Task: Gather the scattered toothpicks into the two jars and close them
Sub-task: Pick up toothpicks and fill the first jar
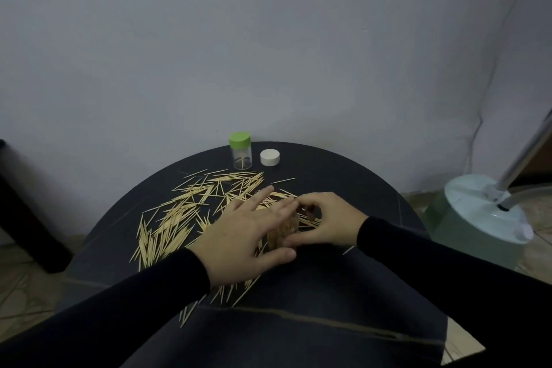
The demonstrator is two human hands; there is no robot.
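- Centrally, a dark round surface (298, 293) carries a wide scatter of toothpicks (176, 218), spread mostly over its left and middle parts, with a few more near the front under the left forearm.
- At the far edge stands a clear jar (241, 155), upright, with a green lid (240, 138) on top; a few toothpicks show inside it.
- Just beside that jar, to its right and apart from it, a white lid (270, 157) lies flat on the surface.
- Between the two hands sits a second clear jar (282, 231), lidless and holding a bundle of toothpicks; it is partly hidden by fingers, so whether it stands upright or leans cannot be told.
- The left hand (242, 233) reaches over the pile with fingers straight and spread, its thumb low against the near side of the second jar; its grip is apart, resting against the glass rather than curled round it.
- The right hand (325, 218) comes in from the right with fingers curled; its thumb and fingertips meet at the jar's far side, and this grip seems clamped on the second jar or on toothpicks at its mouth, which of the two cannot be told.
- Both arms wear black sleeves (448, 272).
- Off the surface to the right, a pale green round base (478, 212) with a metal pole stands on the floor, before a plain grey wall (268, 39).
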